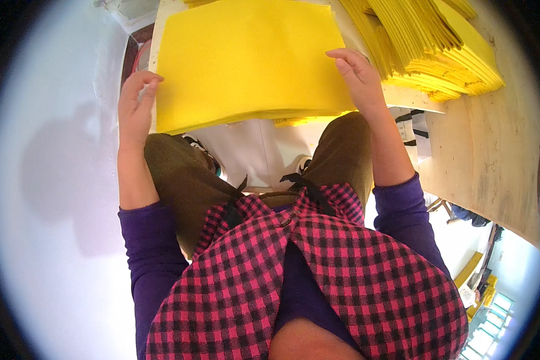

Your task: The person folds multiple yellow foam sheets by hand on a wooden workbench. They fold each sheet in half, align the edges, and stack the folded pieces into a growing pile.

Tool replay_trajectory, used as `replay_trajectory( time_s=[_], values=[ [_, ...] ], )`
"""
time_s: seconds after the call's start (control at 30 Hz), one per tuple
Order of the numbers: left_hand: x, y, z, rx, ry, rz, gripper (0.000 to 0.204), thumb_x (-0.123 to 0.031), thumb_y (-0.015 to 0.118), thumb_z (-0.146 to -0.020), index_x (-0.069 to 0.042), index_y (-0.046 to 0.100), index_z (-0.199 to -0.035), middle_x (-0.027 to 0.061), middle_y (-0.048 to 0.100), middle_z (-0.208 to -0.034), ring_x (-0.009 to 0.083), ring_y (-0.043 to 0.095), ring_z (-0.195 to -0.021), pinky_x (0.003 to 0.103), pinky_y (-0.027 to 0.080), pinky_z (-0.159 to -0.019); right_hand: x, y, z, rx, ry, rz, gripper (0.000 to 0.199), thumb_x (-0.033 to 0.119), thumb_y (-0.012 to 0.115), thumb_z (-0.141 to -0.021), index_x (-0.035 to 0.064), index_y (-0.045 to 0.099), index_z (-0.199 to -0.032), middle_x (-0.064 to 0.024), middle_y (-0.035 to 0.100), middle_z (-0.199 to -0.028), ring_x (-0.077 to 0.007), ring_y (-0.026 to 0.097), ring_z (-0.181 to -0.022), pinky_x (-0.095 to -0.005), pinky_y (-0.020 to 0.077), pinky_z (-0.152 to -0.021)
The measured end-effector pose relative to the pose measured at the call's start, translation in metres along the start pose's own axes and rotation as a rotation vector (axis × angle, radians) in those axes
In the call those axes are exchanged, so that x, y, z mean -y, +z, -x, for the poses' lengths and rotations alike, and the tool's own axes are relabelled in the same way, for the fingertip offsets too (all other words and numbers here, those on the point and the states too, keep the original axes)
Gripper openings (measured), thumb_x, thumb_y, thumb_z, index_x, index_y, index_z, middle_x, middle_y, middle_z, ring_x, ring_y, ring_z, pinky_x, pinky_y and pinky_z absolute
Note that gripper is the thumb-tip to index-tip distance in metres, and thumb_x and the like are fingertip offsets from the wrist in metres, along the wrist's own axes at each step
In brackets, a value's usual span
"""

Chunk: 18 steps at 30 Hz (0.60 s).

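Note:
A broad yellow sheet, felt-like in look, lies flat in front of me, its near edge slightly wavy above my lap. At its left edge is my left hand, fingers loosely bent and thumb a little apart, fingertips at the border. My right hand is over the sheet's right edge, with the forefinger reaching inward and the thumb beside it. Neither hand visibly grips anything. More yellow layers show under the near edge. I cannot tell whether the fingertips press on the sheet.
Folded yellow pieces are piled at the far right on a pale wooden board. A white wall runs close along my left. My knees are under the sheet's near edge. Yellow things are in the background at lower right.

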<state>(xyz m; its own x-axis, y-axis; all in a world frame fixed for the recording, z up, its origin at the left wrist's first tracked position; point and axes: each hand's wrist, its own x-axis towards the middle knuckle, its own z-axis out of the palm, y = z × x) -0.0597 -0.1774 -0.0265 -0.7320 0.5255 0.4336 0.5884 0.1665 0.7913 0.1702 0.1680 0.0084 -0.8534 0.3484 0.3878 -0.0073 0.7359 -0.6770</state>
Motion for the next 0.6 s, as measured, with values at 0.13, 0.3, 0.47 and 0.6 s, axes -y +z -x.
replay_trajectory(
  time_s=[0.13, 0.3, 0.47, 0.6],
  values=[
    [-0.009, 0.009, -0.02, 0.226, 0.197, -0.271, 0.016, -0.014, 0.06, -0.084, 0.0, 0.063, -0.091, 0.0137, 0.062, -0.093, 0.0283, 0.057, -0.093, 0.035, 0.045, -0.082, -0.008, 0.014, -0.022, 0.075, -0.103, 0.2, 0.026, 0.023, 0.055, -0.09, 0.0017, 0.065, -0.1, -0.0154, 0.063, -0.099, -0.0314, 0.058, -0.098, -0.0376, 0.0442, -0.089],
    [0.011, 0.023, -0.075, 0.355, 0.315, -0.493, 0.018, -0.017, 0.061, -0.085, -0.001, 0.062, -0.092, 0.0136, 0.063, -0.093, 0.0309, 0.059, -0.092, 0.039, 0.046, -0.081, -0.041, 0.021, -0.065, 0.136, -0.035, 0.444, 0.03, 0.027, 0.054, -0.089, 0.003, 0.066, -0.101, -0.0172, 0.064, -0.103, -0.035, 0.058, -0.099, -0.0427, 0.0449, -0.088],
    [0.016, 0.027, -0.091, 0.288, 0.245, -0.483, 0.018, -0.017, 0.059, -0.086, -0.001, 0.063, -0.095, 0.0145, 0.062, -0.094, 0.0323, 0.058, -0.093, 0.039, 0.046, -0.082, -0.054, 0.016, -0.082, 0.05, 0.008, 0.404, 0.031, 0.029, 0.055, -0.089, 0.0042, 0.066, -0.103, -0.0164, 0.064, -0.103, -0.035, 0.059, -0.097, -0.0428, 0.0451, -0.089],
    [0.001, 0.023, -0.064, 0.259, 0.322, -0.423, 0.018, -0.016, 0.057, -0.088, -0.001, 0.062, -0.095, 0.0142, 0.062, -0.095, 0.0327, 0.058, -0.094, 0.04, 0.046, -0.083, -0.043, 0.002, -0.058, 0.08, -0.058, 0.323, 0.032, 0.027, 0.055, -0.091, 0.0003, 0.063, -0.105, -0.0155, 0.063, -0.103, -0.0329, 0.059, -0.097, -0.0384, 0.0457, -0.088]
  ],
)
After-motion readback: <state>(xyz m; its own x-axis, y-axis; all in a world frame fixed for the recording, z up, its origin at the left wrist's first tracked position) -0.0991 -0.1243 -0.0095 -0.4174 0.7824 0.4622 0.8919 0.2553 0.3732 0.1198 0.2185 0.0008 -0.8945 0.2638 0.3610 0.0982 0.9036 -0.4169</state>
